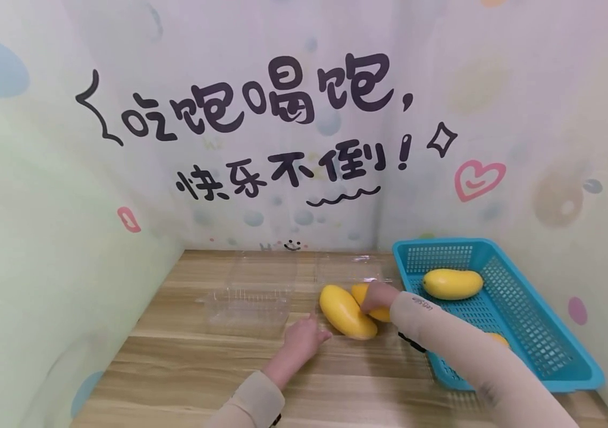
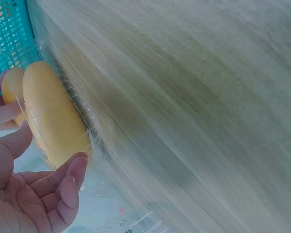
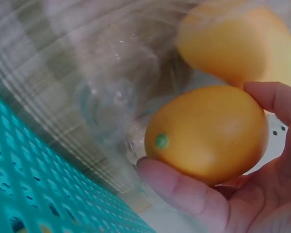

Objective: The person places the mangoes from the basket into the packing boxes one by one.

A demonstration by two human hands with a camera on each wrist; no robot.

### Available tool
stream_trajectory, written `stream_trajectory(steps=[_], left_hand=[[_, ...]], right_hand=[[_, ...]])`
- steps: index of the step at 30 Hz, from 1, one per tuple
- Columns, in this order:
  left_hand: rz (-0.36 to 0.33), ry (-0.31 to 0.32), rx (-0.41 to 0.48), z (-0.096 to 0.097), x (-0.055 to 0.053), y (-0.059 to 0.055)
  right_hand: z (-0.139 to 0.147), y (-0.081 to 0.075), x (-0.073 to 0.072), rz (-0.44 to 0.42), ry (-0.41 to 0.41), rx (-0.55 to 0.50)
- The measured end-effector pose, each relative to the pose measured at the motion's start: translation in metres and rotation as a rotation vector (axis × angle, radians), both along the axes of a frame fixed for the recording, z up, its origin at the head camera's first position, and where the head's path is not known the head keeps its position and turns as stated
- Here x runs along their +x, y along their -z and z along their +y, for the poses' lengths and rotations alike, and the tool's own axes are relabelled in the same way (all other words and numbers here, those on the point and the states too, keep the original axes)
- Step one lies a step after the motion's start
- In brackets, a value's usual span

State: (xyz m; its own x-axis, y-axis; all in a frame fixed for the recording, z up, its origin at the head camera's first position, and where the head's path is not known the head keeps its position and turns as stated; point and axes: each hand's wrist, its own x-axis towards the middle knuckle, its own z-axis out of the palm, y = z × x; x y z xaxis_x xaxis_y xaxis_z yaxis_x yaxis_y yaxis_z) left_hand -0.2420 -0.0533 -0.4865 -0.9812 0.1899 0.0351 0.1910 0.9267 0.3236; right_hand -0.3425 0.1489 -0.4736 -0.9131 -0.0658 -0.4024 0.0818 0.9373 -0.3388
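My right hand [image 1: 381, 296] grips a yellow mango [image 3: 208, 133] with a green stem spot, thumb and fingers on opposite sides of it. That mango is beside a second, longer mango [image 1: 345, 312] lying in a clear plastic box [image 1: 351, 268], whose lid stands raised at the back. At the box's near left side is my left hand [image 1: 304, 337]. In the left wrist view its curled fingers [image 2: 70, 187] and thumb hold the box's end, close to the second mango.
A blue-green plastic basket [image 1: 523, 297] stands at the right with a mango [image 1: 453, 284] in it and another [image 1: 497, 339] partly behind my right sleeve. Left of my hands is another clear box [image 1: 247, 306], lid up. The wooden table [image 1: 186, 368] meets walls at back and sides.
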Motion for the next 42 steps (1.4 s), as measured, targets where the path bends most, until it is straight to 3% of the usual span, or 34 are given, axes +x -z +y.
stream_trajectory(steps=[7,11,20,25,29,33,36,38,42], left_hand=[[0.014,0.010,-0.018,0.001,0.000,0.004],[0.023,0.011,-0.009,0.001,0.001,0.004],[0.026,0.016,-0.007,0.001,0.003,0.001],[0.020,0.008,-0.007,0.002,0.002,0.001],[0.017,0.003,-0.008,0.002,0.003,0.001],[0.018,0.002,-0.008,0.002,0.002,0.002],[0.024,-0.001,-0.014,0.001,0.001,0.003],[0.029,-0.003,-0.017,0.001,0.001,0.003],[0.037,-0.006,-0.022,0.000,0.001,0.004]], right_hand=[[-0.001,0.025,-0.005,0.086,-0.006,0.072],[-0.002,0.026,-0.004,0.099,0.012,0.078],[-0.002,0.016,0.004,-0.005,0.032,0.030],[-0.005,0.001,0.011,-0.083,0.074,-0.061],[-0.007,-0.013,0.016,-0.102,0.061,-0.113],[-0.006,-0.023,0.014,0.025,0.027,-0.096],[-0.005,-0.027,0.007,0.174,0.064,-0.048],[-0.005,-0.027,0.002,0.217,0.145,-0.074],[-0.005,-0.028,-0.003,0.219,0.287,-0.211]])
